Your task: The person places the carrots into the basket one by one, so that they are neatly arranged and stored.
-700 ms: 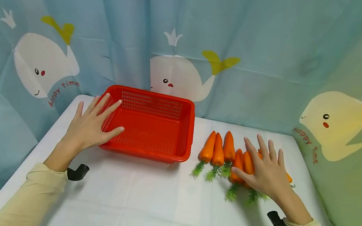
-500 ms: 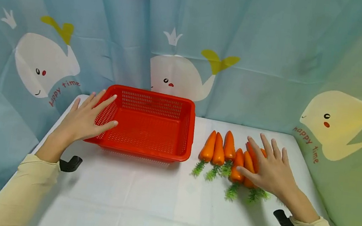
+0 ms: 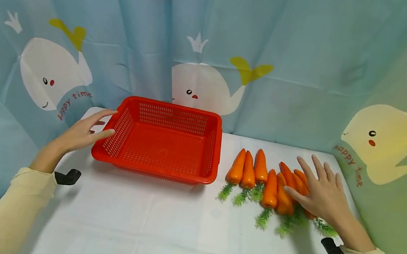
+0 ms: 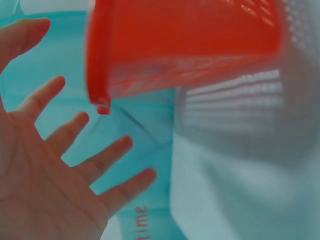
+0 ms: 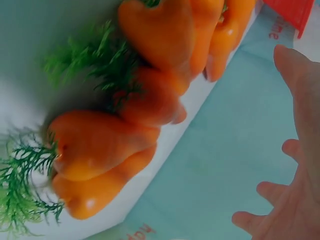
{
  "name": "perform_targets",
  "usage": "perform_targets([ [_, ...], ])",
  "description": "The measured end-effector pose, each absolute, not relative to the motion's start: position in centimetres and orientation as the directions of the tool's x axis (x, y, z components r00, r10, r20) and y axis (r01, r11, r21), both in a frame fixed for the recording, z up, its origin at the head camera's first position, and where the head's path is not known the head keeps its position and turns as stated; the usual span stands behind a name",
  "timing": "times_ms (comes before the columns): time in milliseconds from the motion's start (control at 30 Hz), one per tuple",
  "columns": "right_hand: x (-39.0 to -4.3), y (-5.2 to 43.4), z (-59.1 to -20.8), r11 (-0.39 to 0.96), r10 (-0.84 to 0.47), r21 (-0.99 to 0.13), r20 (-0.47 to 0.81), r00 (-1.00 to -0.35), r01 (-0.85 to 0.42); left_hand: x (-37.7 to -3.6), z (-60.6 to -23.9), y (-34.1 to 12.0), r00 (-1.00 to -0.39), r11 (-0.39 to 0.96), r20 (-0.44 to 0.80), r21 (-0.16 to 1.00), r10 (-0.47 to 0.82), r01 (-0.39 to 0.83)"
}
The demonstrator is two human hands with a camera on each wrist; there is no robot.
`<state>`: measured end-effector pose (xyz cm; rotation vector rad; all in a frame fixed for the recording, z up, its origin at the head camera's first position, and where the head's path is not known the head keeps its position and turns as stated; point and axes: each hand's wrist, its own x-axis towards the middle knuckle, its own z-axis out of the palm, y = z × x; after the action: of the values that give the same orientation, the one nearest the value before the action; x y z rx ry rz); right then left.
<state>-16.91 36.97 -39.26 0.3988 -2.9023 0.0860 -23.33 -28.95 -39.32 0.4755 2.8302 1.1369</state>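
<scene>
A red plastic basket (image 3: 163, 147) with slotted walls sits at the back left of the white table. My left hand (image 3: 79, 131) is at the basket's left side, fingers spread, with the fingertips right by the rim; the left wrist view shows a gap between the fingers and the basket wall (image 4: 190, 35). My right hand (image 3: 324, 194) hovers with spread fingers over the right end of a group of orange carrots (image 3: 270, 190) with green leafy tops. Its palm and fingers hold nothing. In the right wrist view several carrots (image 5: 100, 145) lie beside the hand, some overlapping.
The white table (image 3: 157, 233) carries the basket on the left and the carrots on the right. A blue-green curtain (image 3: 309, 38) with printed whales hangs close behind the table and along both sides. A black camera mount (image 3: 68, 177) sticks out from each wrist.
My left hand has moved left from over the basket to beside its left rim and turned on its side. My right hand has shifted right, uncovering more carrots.
</scene>
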Motion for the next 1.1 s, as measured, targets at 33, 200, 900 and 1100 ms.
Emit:
perform_targets([
  [33,-17.1,37.3,-39.4,0.962,-0.262,-0.023,0.221,-0.939,-0.273,-23.4,-39.6,-29.1,-0.954,0.659,0.053,0.712,0.296,0.244],
  [200,-17.6,38.7,-39.9,0.959,-0.270,-0.008,0.259,-0.927,-0.282,-23.9,-40.8,-29.4,-0.961,0.571,0.035,0.798,0.275,0.193],
  [900,-18.6,44.7,-40.8,0.874,-0.280,-0.357,0.187,-0.941,-0.331,-25.2,-43.7,-29.9,-0.966,0.140,0.109,0.980,0.236,0.144],
  [1100,-19.2,46.2,-40.4,0.858,-0.313,-0.414,0.051,-0.949,-0.305,-25.6,-44.8,-29.5,-0.958,-0.013,0.167,0.986,0.232,0.168],
])
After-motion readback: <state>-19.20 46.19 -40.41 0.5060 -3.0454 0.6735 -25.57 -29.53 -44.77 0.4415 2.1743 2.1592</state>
